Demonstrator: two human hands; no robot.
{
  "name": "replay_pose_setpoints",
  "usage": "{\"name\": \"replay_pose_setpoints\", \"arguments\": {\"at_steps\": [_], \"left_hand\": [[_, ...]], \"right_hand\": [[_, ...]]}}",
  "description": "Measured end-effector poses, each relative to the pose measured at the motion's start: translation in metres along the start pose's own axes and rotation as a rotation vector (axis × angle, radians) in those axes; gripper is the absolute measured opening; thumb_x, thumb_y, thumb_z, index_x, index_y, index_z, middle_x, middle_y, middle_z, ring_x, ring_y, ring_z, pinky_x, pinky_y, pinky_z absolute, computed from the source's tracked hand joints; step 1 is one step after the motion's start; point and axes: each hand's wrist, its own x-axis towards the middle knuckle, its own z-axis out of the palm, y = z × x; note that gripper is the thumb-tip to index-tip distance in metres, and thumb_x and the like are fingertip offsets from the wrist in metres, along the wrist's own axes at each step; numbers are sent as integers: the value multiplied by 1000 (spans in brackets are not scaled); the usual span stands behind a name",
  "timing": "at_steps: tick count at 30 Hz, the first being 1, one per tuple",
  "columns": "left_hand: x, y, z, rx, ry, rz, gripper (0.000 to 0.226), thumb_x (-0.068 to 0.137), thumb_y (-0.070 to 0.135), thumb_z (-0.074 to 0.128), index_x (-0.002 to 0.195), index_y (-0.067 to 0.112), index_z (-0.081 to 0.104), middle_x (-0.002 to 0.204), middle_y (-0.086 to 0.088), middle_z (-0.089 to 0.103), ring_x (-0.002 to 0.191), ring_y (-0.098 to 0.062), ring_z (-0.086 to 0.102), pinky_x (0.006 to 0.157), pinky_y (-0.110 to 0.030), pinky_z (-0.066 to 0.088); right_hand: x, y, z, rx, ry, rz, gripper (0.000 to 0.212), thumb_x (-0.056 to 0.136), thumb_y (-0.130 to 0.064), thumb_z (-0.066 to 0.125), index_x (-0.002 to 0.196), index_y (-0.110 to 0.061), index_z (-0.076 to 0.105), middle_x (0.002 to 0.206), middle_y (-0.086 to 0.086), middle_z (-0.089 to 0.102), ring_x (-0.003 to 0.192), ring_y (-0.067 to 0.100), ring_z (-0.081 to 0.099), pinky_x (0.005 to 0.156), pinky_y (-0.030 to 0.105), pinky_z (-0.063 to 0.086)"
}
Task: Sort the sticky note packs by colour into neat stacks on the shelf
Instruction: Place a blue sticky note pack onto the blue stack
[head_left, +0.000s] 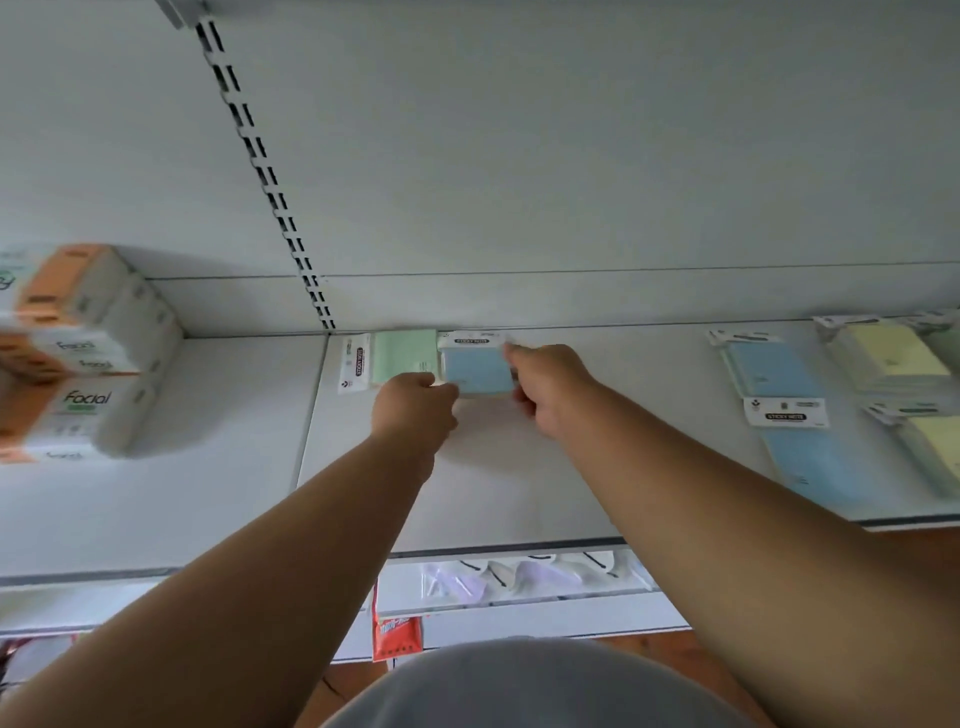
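At the back of the white shelf (509, 483) lies a blue sticky note stack (475, 369), and both hands hold it. My left hand (413, 408) grips its left front corner; my right hand (545, 387) holds its right side, index finger along the edge. A green pack (402, 358) lies flat just left of the blue stack, its white header card facing left. At the right of the shelf lie two more blue packs (774, 371) (810, 457) and yellow packs (891, 356) (935, 447).
Orange and white facial tissue packs (78, 358) are stacked on the left shelf section. A slotted upright (260, 166) runs up the back panel. Below the shelf edge hang a red packet (396, 631) and clear bags (519, 574).
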Motion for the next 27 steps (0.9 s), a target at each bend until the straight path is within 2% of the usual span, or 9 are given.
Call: {"name": "replay_pose_setpoints", "arguments": {"at_steps": [2, 4, 7, 10, 14, 17, 20, 24, 27], "left_hand": [[3, 3, -1, -88, -6, -53, 19, 80, 16, 70, 63, 16, 61, 60, -5, 55, 48, -19, 48, 55, -29, 42], [2, 4, 0, -85, -62, -20, 13, 79, 14, 70, 67, 17, 67, 60, -3, 57, 54, -20, 46, 57, -31, 41], [-4, 4, 7, -85, -180, 61, 10, 79, 10, 69, 75, 19, 70, 64, -2, 61, 54, -17, 49, 52, -28, 41], [-14, 2, 25, 2, -302, 148, 11, 80, 10, 69, 83, 21, 71, 64, 3, 64, 46, -9, 52, 43, -20, 42], [-38, 7, 63, 251, -368, 369, 11, 85, 22, 65, 88, 32, 68, 73, 12, 67, 54, -9, 62, 48, -20, 45], [-62, 17, 101, 485, -391, 534, 7, 87, 29, 59, 89, 34, 62, 77, 14, 64, 62, -7, 61, 53, -22, 44], [-86, 23, 144, 573, -369, 564, 4, 83, 33, 60, 85, 33, 56, 73, 18, 60, 69, -2, 55, 56, -22, 38], [-111, 29, 204, 590, -348, 504, 7, 77, 34, 61, 83, 31, 59, 80, 13, 63, 77, -12, 59, 62, -26, 43], [-124, 32, 245, 650, -340, 483, 7, 74, 31, 62, 79, 26, 61, 75, 11, 58, 74, -14, 56, 58, -24, 39]], "right_hand": [[-2, 1, -4, 38, -4, 38, 25, 88, -34, 66, 84, -10, 59, 71, 4, 56, 40, 12, 42, 35, 16, 30], [-5, 4, -11, 21, -38, 26, 26, 90, -33, 64, 75, -14, 55, 65, 4, 52, 33, 10, 36, 35, 16, 25], [-13, 8, -33, -33, -33, -121, 26, 91, -31, 62, 73, -14, 55, 65, 7, 47, 38, 15, 34, 39, 18, 23], [-22, 8, -73, -162, 38, -342, 12, 86, -25, 68, 80, -19, 59, 69, 1, 56, 41, 15, 40, 41, 20, 31], [-35, 11, -143, -332, 149, -491, 28, 78, -18, 73, 69, -11, 48, 72, 6, 54, 46, 16, 41, 43, 26, 39], [-39, 21, -194, -412, 208, -475, 25, 76, -23, 75, 77, -6, 57, 73, 19, 60, 50, 18, 44, 49, 33, 42], [-35, 32, -239, -396, 237, -416, 18, 76, -21, 76, 82, -8, 64, 76, 17, 66, 54, 17, 48, 56, 35, 42], [-25, 44, -296, -343, 230, -333, 15, 77, -17, 76, 85, -9, 65, 70, 8, 61, 48, 17, 45, 49, 29, 39], [-14, 53, -334, -328, 226, -297, 14, 76, -14, 75, 81, -12, 63, 68, 6, 62, 42, 14, 44, 40, 23, 34]]}}
